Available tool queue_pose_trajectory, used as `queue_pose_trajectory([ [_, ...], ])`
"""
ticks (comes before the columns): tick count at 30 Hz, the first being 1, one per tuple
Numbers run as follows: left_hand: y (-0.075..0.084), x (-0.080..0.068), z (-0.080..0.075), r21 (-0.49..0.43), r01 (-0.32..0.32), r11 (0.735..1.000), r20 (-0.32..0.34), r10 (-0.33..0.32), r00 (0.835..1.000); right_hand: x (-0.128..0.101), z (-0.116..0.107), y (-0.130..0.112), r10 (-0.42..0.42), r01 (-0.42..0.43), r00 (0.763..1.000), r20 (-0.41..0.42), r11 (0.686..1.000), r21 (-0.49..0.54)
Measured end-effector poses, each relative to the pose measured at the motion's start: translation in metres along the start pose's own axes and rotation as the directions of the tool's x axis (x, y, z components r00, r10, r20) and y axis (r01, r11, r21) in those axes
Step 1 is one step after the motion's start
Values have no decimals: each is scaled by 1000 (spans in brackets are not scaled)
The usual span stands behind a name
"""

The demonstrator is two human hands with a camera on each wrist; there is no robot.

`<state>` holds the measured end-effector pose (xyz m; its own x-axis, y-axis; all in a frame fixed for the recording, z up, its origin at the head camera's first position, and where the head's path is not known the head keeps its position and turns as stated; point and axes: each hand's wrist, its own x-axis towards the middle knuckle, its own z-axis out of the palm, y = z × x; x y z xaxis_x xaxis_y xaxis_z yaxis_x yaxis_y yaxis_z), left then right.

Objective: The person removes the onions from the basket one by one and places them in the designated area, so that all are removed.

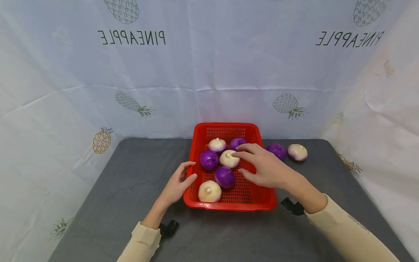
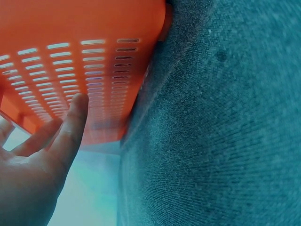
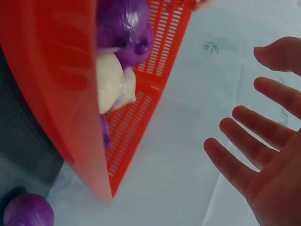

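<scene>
A red plastic basket (image 1: 229,206) holds several bulbs: purple onions, one at centre (image 1: 225,177) and one at left (image 1: 209,160), and whitish turnip-like bulbs, the nearest (image 1: 209,191) in the front left corner. My left hand (image 1: 175,185) is at the basket's left rim, thumb and fingers spread. In the left wrist view its fingers lie beside the slotted basket wall (image 2: 94,19). Over the basket's right side is my right hand (image 1: 262,165), fingers spread and holding nothing, near the middle whitish bulb (image 1: 229,159). The right wrist view shows that hand (image 3: 263,155) apart from the bulbs.
Right of the basket, a purple onion (image 1: 276,151) and a whitish bulb (image 1: 297,152) lie on the dark grey table (image 1: 140,182). Behind the table hangs a white cloth (image 1: 226,72) printed with pineapples, and more cloth stands along both sides.
</scene>
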<state>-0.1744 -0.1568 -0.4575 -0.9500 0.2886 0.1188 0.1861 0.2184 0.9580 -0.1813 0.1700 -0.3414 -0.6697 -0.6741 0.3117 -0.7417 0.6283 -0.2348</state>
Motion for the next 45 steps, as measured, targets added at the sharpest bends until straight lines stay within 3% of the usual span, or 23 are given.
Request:
queue_pose_trajectory([
  [19,-2,1,-1,-15,-11,1000,13,12,1000,6,40,2,-49,50,987,156,999,-8],
  [33,-3,0,0,-1,-19,1000,15,19,1000,15,61,12,2,-2,955,298,1000,1],
  [45,-3,-1,0,1,-11,1000,4,11,1000,18,78,12,-26,34,928,371,999,-14],
])
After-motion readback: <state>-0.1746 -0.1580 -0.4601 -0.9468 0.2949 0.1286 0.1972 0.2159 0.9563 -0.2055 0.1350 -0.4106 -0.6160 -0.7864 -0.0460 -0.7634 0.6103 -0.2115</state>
